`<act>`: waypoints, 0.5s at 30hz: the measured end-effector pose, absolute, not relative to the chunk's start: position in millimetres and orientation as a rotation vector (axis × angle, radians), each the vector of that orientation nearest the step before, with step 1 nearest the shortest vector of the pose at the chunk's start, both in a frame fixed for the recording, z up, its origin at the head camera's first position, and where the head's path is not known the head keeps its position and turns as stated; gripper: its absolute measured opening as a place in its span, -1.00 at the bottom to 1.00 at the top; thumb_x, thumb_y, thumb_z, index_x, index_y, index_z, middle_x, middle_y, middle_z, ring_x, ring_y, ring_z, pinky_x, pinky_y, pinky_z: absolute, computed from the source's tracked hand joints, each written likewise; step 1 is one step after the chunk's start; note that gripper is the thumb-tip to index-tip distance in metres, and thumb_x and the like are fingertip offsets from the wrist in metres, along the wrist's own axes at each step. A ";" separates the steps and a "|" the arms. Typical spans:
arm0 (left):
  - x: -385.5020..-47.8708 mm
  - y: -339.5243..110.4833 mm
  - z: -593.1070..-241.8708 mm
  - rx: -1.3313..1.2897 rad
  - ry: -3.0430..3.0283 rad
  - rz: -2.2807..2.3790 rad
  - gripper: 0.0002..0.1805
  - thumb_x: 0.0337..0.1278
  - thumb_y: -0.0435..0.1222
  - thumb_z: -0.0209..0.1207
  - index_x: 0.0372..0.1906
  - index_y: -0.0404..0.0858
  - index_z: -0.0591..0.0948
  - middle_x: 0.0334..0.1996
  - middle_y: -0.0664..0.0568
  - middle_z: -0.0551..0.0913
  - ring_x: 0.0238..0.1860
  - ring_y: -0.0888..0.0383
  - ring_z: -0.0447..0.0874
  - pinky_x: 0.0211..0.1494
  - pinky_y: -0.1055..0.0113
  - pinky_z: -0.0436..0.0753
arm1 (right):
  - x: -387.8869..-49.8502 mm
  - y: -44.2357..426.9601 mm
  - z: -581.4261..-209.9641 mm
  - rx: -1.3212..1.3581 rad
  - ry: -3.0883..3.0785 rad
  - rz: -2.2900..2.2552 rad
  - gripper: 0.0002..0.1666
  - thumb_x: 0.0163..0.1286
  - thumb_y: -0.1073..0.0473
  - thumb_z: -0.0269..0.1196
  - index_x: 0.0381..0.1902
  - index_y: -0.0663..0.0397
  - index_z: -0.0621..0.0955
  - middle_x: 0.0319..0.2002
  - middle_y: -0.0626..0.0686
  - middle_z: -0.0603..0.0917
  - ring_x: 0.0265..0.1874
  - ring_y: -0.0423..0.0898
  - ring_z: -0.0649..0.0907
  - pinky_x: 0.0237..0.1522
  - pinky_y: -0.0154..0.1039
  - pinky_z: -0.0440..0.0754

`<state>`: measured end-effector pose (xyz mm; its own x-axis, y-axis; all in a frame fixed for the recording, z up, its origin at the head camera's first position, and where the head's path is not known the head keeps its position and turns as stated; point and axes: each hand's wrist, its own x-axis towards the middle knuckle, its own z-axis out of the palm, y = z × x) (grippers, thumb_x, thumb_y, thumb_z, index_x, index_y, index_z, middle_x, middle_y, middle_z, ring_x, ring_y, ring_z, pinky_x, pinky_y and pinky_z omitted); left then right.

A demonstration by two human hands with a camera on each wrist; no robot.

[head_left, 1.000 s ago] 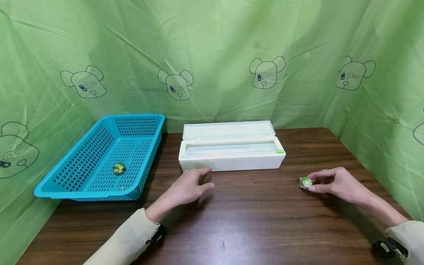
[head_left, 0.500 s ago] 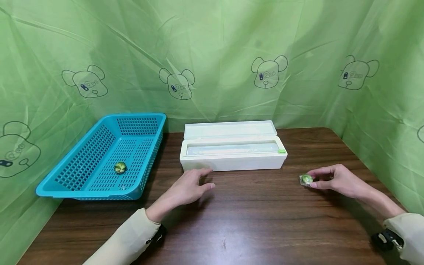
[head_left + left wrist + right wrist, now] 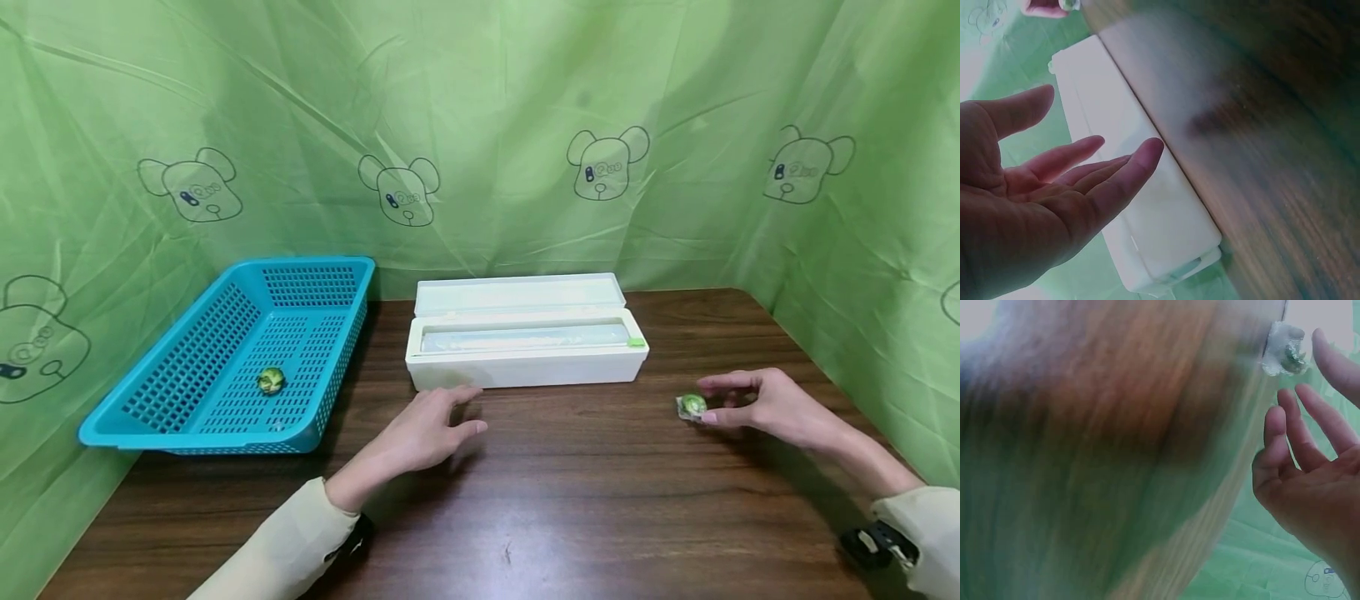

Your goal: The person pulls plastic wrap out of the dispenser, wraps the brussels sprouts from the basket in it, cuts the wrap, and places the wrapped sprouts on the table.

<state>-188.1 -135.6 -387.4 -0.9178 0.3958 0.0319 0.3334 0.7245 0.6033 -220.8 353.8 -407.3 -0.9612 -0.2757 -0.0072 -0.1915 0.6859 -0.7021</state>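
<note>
On the right of the table lies a small Brussels sprout (image 3: 692, 407) wrapped in clear plastic film. My right hand (image 3: 776, 408) is just beside it, thumb and fingers spread apart; in the right wrist view a gap shows between the fingers and the wrapped sprout (image 3: 1286, 350). My left hand (image 3: 423, 429) hovers with relaxed, parted fingers in front of a white cling film box (image 3: 525, 369). In the left wrist view that hand (image 3: 1054, 187) holds nothing. The box's lid stands raised at the back, and a roll of film (image 3: 525, 337) lies inside.
A blue perforated basket (image 3: 202, 440) stands at the left, with an unwrapped-looking Brussels sprout (image 3: 271, 381) on its floor. Green fabric (image 3: 495, 208) printed with bear heads hangs behind and on both sides of the brown wooden table (image 3: 585, 500).
My right fingers have opened away from the wrapped Brussels sprout, which stays about where it was. The left hand has hardly moved.
</note>
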 end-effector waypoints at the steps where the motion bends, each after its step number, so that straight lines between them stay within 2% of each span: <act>1: -186.9 -136.2 -387.3 0.600 2.824 0.961 -0.43 0.39 -0.21 0.35 0.40 -0.35 0.57 0.35 -0.16 0.59 0.41 -0.05 0.50 0.44 -0.02 0.45 | -219.9 352.9 -405.8 -0.377 2.786 -1.142 -0.28 0.28 0.06 0.57 0.30 0.30 0.63 -0.12 0.13 0.76 -0.28 -0.18 0.67 -0.32 -0.28 0.64; 6: -178.8 -140.9 -384.9 0.615 2.816 0.992 -0.45 0.39 -0.23 0.35 0.38 -0.34 0.58 0.38 -0.21 0.56 0.42 -0.08 0.49 0.45 -0.04 0.43 | -212.3 340.5 -397.3 -0.410 2.895 -1.107 -0.33 0.25 0.00 0.59 0.23 0.20 0.70 0.00 0.18 0.77 -0.22 -0.18 0.69 -0.29 -0.29 0.65; 15: -150.0 -153.2 -364.8 0.642 2.816 0.994 -0.51 0.41 -0.16 0.35 0.34 -0.23 0.64 0.32 -0.02 0.63 0.36 0.01 0.55 0.37 -0.06 0.52 | -184.8 290.9 -385.6 -0.726 2.987 -1.092 -0.61 0.24 0.10 0.59 0.03 -0.04 0.79 -0.22 -0.08 0.74 -0.31 -0.13 0.60 -0.34 -0.33 0.48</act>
<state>-150.0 -153.2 -364.8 -0.9080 0.4152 0.0559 0.3583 0.7006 0.6170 -184.8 290.9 -385.6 -0.8942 -0.3657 0.2583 -0.4460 0.6781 -0.5841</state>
